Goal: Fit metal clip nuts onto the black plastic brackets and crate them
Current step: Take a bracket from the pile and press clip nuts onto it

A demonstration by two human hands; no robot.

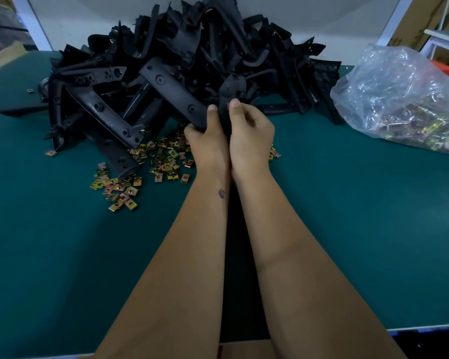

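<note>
I hold one long black plastic bracket (232, 242) lengthwise between my forearms, its far end raised in front of the pile. My left hand (208, 136) grips its left side, thumb up along the edge. My right hand (249, 130) curls round the right side, and its thumb presses a small metal clip nut (228, 105) onto the bracket's upper end. A big heap of black brackets (187, 66) lies behind my hands. Loose gold-coloured clip nuts (163, 159) are scattered on the green table (360, 216) in front of the heap.
A clear plastic bag (399, 99) holding several more clip nuts sits at the right rear. A second patch of clip nuts (119, 193) lies further left. The table's near edge (425, 326) runs along the bottom. Cardboard boxes (425, 22) stand beyond the table.
</note>
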